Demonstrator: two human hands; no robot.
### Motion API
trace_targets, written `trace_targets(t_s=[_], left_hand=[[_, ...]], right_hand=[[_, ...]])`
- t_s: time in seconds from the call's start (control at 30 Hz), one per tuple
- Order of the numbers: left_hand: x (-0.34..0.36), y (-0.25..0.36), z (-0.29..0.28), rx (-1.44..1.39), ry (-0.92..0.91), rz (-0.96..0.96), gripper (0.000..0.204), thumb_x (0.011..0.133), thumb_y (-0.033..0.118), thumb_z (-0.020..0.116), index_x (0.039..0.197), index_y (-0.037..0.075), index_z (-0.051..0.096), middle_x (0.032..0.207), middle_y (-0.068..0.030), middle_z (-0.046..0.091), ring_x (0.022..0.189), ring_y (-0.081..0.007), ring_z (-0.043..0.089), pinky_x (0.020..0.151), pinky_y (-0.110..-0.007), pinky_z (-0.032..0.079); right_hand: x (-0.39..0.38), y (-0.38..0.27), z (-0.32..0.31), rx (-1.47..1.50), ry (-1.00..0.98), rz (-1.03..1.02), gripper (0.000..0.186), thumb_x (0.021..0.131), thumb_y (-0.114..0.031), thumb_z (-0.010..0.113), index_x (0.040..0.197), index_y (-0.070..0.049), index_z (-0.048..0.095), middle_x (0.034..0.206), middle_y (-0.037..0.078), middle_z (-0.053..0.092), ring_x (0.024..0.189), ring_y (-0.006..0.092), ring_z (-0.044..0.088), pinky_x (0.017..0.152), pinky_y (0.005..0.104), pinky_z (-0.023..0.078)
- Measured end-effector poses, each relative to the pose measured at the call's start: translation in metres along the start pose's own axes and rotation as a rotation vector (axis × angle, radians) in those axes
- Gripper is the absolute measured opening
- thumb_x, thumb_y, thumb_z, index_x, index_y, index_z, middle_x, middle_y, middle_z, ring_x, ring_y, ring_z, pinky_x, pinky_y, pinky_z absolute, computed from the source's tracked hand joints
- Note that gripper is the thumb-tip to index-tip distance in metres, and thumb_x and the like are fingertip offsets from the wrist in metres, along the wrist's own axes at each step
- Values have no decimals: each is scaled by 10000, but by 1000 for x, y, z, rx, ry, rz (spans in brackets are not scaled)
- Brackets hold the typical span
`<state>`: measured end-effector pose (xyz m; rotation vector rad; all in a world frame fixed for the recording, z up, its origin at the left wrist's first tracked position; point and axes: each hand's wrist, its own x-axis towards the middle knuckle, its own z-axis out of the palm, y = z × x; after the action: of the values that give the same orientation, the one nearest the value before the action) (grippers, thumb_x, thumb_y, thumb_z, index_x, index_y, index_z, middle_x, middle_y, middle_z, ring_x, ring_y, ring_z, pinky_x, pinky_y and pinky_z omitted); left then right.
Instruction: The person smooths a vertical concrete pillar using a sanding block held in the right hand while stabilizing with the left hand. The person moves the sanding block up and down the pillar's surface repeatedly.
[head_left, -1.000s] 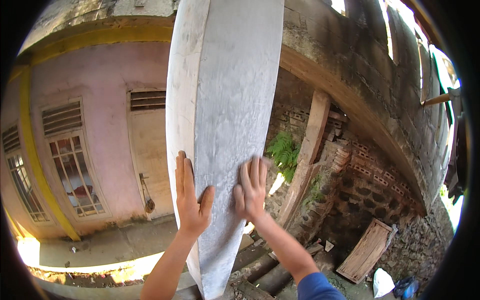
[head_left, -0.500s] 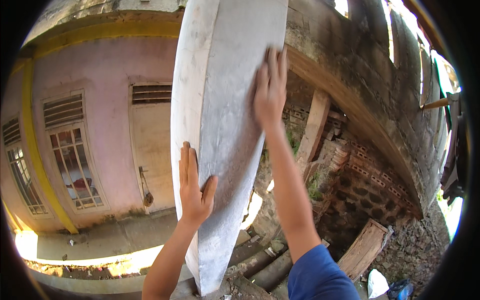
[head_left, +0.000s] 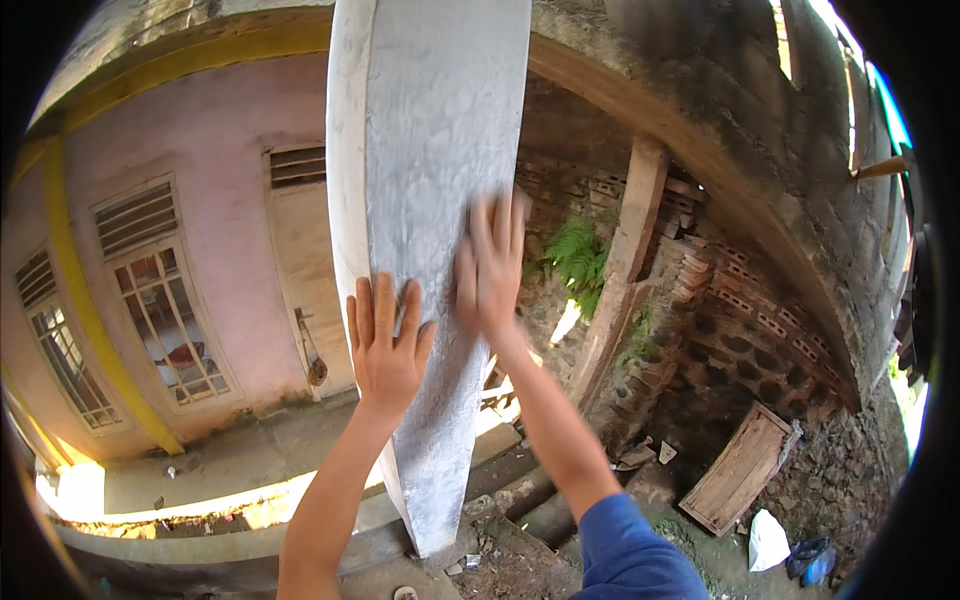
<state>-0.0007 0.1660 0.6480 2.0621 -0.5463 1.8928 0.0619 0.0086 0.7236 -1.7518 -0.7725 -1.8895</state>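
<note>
A tall concrete pillar [head_left: 430,150], pale grey and white with a smooth, smeared finish, stands right in front of me. My left hand [head_left: 387,340] lies flat over its left edge, fingers spread and pointing up, holding nothing. Higher up, near the right edge of the same face, my right hand [head_left: 490,262] is stretched out against the surface with its palm toward it. Motion blurs its fingers, but they look extended and nothing shows in them. A shadow from the right arm falls across the pillar's lower part.
Left is a pink wall [head_left: 235,250] with windows and a door [head_left: 315,270]. On the right are a sloping concrete beam [head_left: 690,130], a wooden post [head_left: 635,215], a fern [head_left: 577,255], a stone wall, a wooden panel [head_left: 738,468] and a white bag [head_left: 768,542].
My right hand has slid down the pillar, closer to my left hand. The left hand's fingers have spread apart. The view has shifted, so the pillar sits further left.
</note>
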Motion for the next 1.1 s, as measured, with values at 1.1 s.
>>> trace_targets(t_s=[1.1], left_hand=[[77,8,-5,345,-79,280,539,923,426,676,1426,234,654,1578,-64,507,1495,-325,390,1230,-552,243]], right_hand=[[-58,-13,-32,744,110,753,515,1119,-268,350,1458,84,513,1470,239,575,1413,309,506,1185,377,339]])
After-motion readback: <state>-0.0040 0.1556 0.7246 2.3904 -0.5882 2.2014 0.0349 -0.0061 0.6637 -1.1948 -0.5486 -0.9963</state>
